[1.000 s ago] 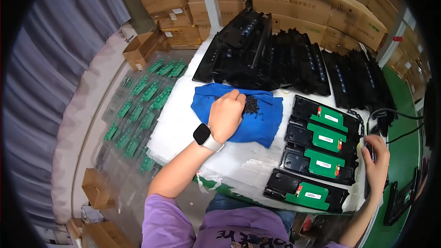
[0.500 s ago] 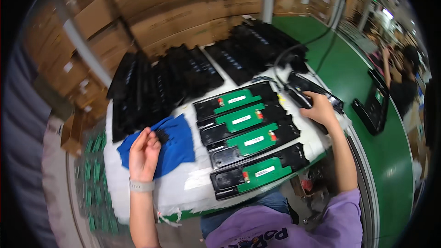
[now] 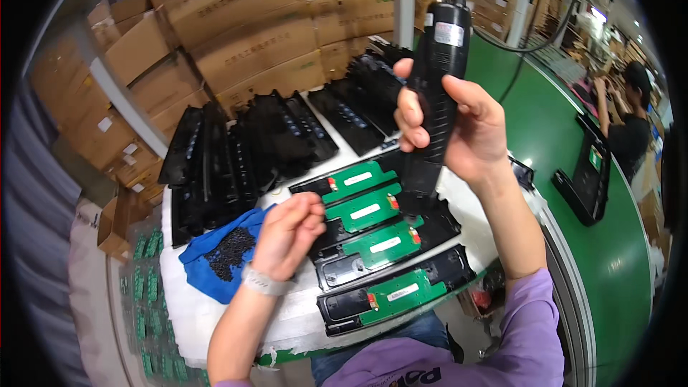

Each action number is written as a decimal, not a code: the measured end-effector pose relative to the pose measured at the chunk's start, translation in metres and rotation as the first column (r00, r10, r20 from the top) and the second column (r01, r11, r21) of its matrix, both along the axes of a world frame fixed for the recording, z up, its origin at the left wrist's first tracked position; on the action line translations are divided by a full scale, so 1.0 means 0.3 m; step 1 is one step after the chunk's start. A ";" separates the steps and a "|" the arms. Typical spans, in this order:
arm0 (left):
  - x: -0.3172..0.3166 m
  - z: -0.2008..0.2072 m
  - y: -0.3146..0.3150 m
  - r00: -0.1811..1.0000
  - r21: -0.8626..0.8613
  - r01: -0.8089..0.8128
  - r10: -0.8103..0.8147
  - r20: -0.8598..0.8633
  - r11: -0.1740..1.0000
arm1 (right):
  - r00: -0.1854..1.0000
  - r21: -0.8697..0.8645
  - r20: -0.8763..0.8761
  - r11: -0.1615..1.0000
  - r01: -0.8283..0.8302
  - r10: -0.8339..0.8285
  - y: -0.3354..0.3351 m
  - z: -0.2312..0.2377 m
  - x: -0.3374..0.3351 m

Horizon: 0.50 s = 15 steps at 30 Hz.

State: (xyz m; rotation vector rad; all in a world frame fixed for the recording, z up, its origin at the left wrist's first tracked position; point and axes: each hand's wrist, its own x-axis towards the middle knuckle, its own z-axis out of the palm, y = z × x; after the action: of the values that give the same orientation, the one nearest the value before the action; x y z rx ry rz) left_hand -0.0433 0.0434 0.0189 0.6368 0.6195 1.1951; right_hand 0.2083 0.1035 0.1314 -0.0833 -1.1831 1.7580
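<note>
My right hand [image 3: 476, 129] is wrapped round a black corded electric screwdriver [image 3: 446, 61], held upright with its cord at the top. Its lower end is over the black plastic housings with green circuit boards [image 3: 383, 245], which lie in a row on the white-covered table. My left hand [image 3: 288, 233] is closed, fingertips pinched together, beside the left ends of the upper housings. Whatever it may hold is too small to make out. By the left wrist, a blue cloth [image 3: 203, 261] carries a pile of small black screws [image 3: 233, 252].
Several black plastic housings [image 3: 269, 132] are stacked along the table's far side, with cardboard boxes [image 3: 247, 29] behind. Bagged green boards [image 3: 150, 283] lie at the left. A black housing [image 3: 584, 179] rests on the green bench [image 3: 620, 258] at right, where another person [image 3: 631, 122] sits.
My right hand has lifted the screwdriver from the table's right side and brought it over the boards. My left hand has moved right from the screws on the cloth to the housings.
</note>
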 end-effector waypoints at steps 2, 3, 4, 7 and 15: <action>0.069 0.002 0.011 1.000 -0.011 0.001 -0.001 0.025 1.000 | 0.999 0.030 -0.022 0.999 -0.025 0.026 0.023 0.024 -0.078; 0.089 0.001 0.013 0.999 -0.011 -0.017 0.018 0.032 1.000 | 0.999 0.046 -0.044 0.999 -0.029 0.031 0.027 0.032 -0.107; 0.096 0.000 0.008 1.000 -0.055 -0.008 0.010 0.027 0.998 | 0.996 0.100 -0.080 0.994 -0.042 0.050 0.037 0.025 -0.121; 0.078 -0.025 -0.024 1.000 -0.113 -0.016 0.017 0.009 0.993 | 0.995 0.211 -0.086 0.975 0.073 -0.056 0.046 -0.009 -0.142; 0.057 -0.024 -0.035 0.992 -0.098 0.104 -0.110 -0.065 0.990 | 0.986 0.137 -0.157 0.987 0.087 -0.065 0.098 -0.074 -0.162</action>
State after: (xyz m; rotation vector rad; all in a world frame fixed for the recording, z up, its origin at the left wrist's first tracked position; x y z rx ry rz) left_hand -0.0262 0.0328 0.0118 0.6262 0.6888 1.0406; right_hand 0.1598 0.1330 0.1091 0.0883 -1.1752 1.5791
